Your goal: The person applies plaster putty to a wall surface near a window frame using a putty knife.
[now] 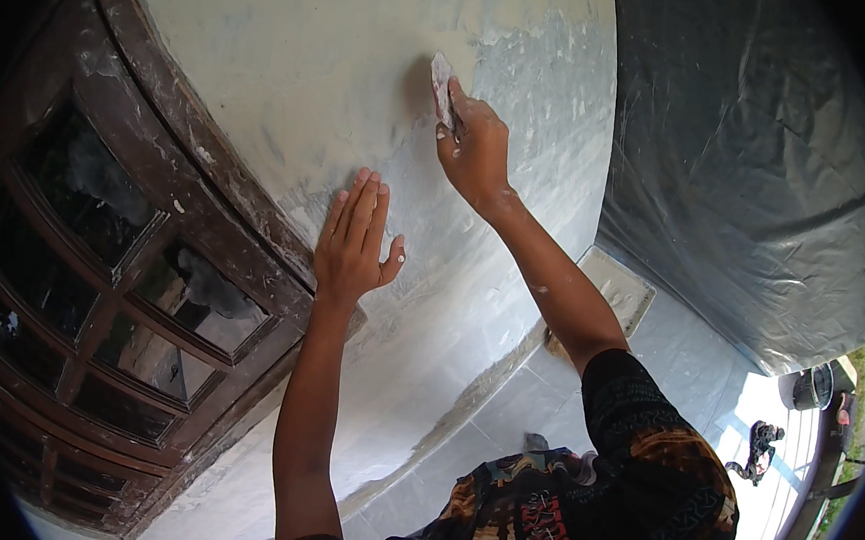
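Observation:
My right hand [477, 153] is closed round a putty scraper [441, 88], whose flat blade is smeared with white paste. The scraper is at the upper part of the wall [366, 75], and a shadow falls beside it; whether the blade touches the surface I cannot tell. Lower and to the left, my left hand [356, 240] lies flat against the wall, fingers stretched upward and thumb apart, holding nothing. Whitish spots dot both hands. Around them the wall shows cream areas and patchy grey-white coating.
A brown wooden window frame [182, 192] with glass panes, spattered white, runs along the left. Black plastic sheeting [740, 171] hangs at the right. On the grey tiled floor [503, 415] sits a pale rectangular slab or tray [617, 283]. A dark bucket [811, 387] stands farther right.

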Demonstrator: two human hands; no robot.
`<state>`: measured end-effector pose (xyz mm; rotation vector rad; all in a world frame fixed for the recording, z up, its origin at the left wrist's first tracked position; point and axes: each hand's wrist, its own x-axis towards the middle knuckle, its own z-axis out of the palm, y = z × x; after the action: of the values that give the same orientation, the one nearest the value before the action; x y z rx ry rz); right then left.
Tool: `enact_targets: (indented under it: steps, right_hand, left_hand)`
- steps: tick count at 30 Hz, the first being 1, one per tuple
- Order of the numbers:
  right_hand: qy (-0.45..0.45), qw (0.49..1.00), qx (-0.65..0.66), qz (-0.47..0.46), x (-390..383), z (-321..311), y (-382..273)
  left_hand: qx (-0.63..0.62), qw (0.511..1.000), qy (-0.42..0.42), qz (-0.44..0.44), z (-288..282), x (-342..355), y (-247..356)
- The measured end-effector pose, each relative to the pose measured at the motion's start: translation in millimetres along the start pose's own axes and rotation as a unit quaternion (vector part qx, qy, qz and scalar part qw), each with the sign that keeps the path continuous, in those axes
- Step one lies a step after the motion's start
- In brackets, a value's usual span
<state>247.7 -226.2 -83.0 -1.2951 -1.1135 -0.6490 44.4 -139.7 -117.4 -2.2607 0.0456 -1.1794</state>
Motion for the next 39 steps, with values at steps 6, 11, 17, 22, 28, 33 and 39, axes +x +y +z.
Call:
enact_targets:
  steps: [6,11,17,22,28,33,39]
  right_hand:
    - [0.014,0.984,-0.160,-0.075,8,35,25]
    - [-0.056,0.994,-0.030,-0.084,-72,28,0]
    - [0.059,0.995,-0.067,-0.036,33,6,35]
    - [-0.018,0.990,-0.129,-0.053,-25,35,38]
    - [0.020,0.999,0.042,-0.029,-7,-2,6]
    - [0.061,0.990,-0.121,-0.046,32,13,49]
    - [-0.031,0.995,-0.081,-0.058,-43,21,14]
  left_hand:
    - [0.000,1.000,0.013,0.000,4,-1,-2]
    - [-0.002,1.000,0.012,-0.007,0,-4,-6]
    - [-0.005,1.000,0.023,0.005,6,0,-2]
    - [0.002,1.000,0.014,-0.002,4,-3,-3]
    - [-0.003,1.000,0.008,0.004,3,-1,-2]
    - [-0.002,1.000,0.022,0.005,7,-1,-3]
    - [0.003,1.000,0.013,-0.002,5,-6,-5]
